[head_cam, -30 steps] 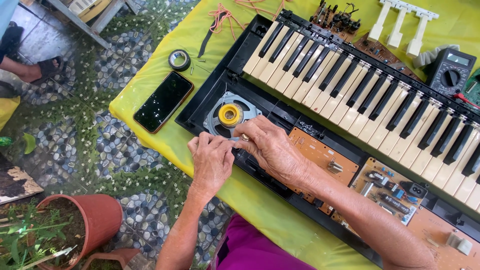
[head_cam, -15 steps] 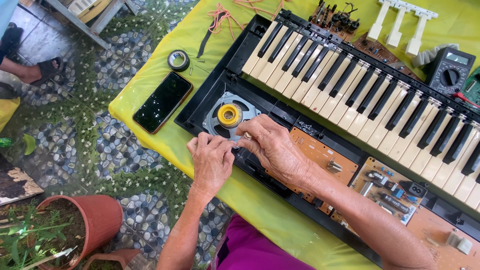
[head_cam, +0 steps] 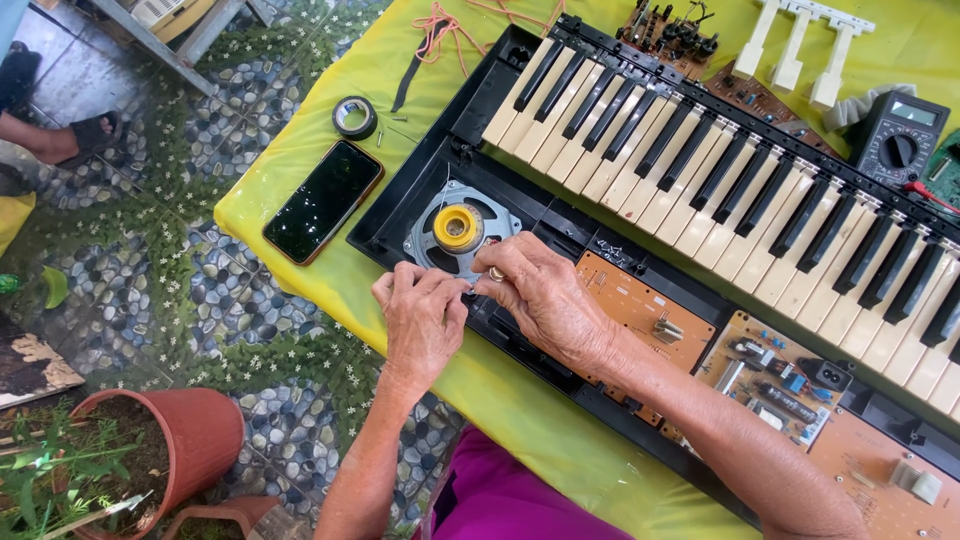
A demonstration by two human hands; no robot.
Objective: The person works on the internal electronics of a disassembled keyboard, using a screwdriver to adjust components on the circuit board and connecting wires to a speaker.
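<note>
An opened black electronic keyboard (head_cam: 470, 110) lies on a yellow-green cloth. At its left end sits a round grey speaker (head_cam: 458, 229) with a yellow centre. My left hand (head_cam: 420, 322) and my right hand (head_cam: 545, 300) meet at the speaker's near rim. Their fingertips are pinched together on something small there, and the fingers hide what it is. A ring shows on a right finger. Brown circuit boards (head_cam: 640, 305) lie bare just right of my right hand.
A dark phone (head_cam: 323, 200) and a roll of black tape (head_cam: 354, 117) lie left of the keyboard. A multimeter (head_cam: 900, 135), loose white keys (head_cam: 800, 45) and orange wires (head_cam: 440, 25) sit at the back. A clay pot (head_cam: 195, 440) stands on the pebbled floor, with another person's sandalled foot (head_cam: 75, 140) at far left.
Both hands stay at the speaker's near rim. Their fingertips have shifted only slightly against each other.
</note>
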